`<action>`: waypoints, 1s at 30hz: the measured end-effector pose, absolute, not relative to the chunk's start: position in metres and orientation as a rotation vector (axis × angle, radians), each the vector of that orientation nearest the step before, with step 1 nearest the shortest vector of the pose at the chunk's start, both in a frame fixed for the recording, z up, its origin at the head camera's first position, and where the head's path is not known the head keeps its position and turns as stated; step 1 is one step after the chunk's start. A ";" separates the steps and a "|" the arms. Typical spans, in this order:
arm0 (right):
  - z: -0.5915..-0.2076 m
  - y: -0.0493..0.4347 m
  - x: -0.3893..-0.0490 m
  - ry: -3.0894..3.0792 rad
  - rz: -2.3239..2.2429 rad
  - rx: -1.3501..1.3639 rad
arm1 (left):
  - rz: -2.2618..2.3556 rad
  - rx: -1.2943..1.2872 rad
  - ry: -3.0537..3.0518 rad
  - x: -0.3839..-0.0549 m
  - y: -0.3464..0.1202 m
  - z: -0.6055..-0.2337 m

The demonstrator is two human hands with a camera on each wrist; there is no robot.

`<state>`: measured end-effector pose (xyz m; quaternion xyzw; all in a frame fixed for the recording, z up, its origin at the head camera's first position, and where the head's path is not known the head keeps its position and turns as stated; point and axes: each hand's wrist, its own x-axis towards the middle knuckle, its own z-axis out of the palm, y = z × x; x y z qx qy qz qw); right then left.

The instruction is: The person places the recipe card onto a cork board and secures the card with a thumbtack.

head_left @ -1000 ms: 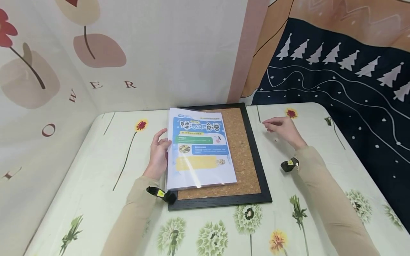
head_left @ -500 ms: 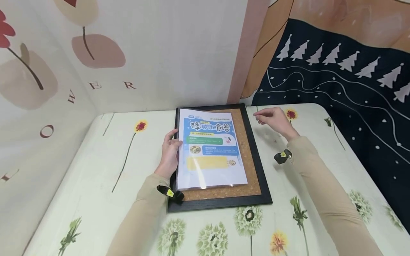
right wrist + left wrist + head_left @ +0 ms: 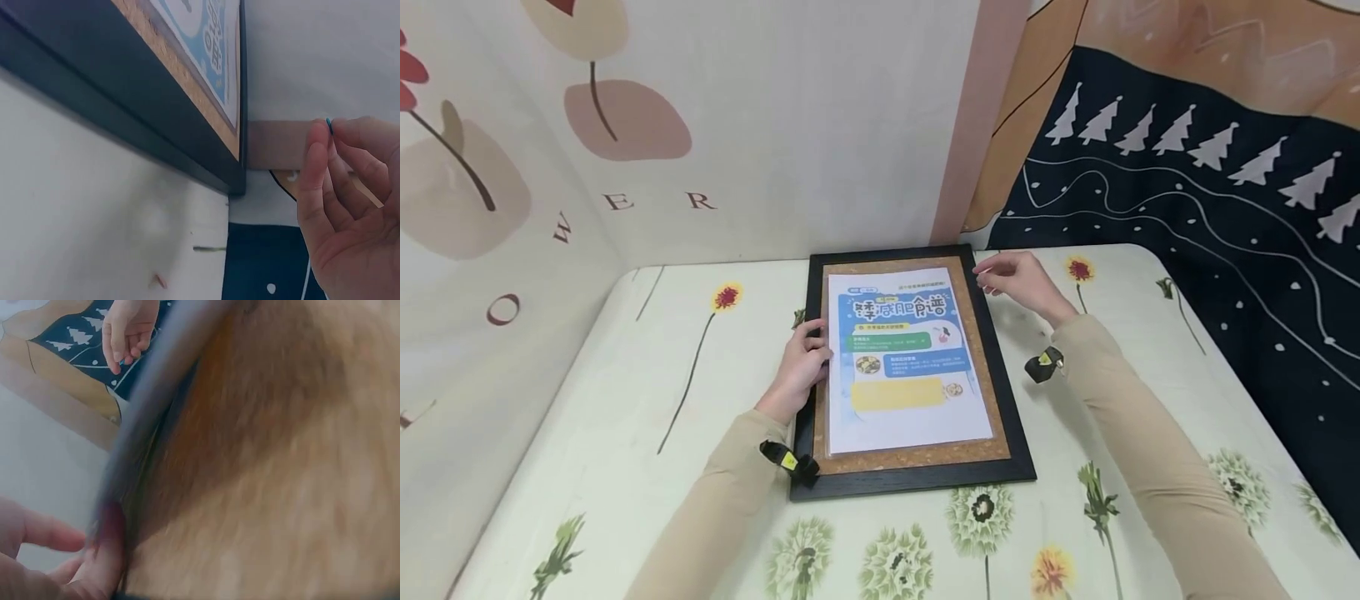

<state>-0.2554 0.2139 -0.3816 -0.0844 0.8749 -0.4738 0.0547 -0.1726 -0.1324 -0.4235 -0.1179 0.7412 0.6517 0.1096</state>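
A glossy printed poster, white with blue, green and yellow blocks, lies over the cork board with the black frame. My left hand holds the poster by its left edge, thumb on top; its other fingers are partly hidden under the sheet. Beside the board's upper right corner, my right hand is raised. In the right wrist view its thumb and forefinger pinch a small thin blue pin-like piece, mostly covered by the fingertips. The left wrist view shows blurred cork close up.
Under the board is a table with a pale flower-print cloth. A white printed curtain rises right behind the board. Dark fabric with tree shapes hangs along the right side.
My left hand has slid the poster rightward, then slightly nearer, so it now sits within the board's frame. My right hand has moved left toward the upper right corner.
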 end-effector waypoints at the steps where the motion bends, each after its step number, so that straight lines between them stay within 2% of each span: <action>1: -0.383 0.212 -0.256 2.647 -1.445 -0.264 | 1.878 -0.323 2.200 -0.173 -0.134 -0.422; 21: -0.401 0.175 -0.267 2.511 -1.505 -0.190 | 1.132 0.153 2.629 -0.189 -0.155 -0.391; 30: -0.410 0.155 -0.273 2.593 -1.467 -0.146 | 0.996 0.330 2.738 -0.199 -0.162 -0.397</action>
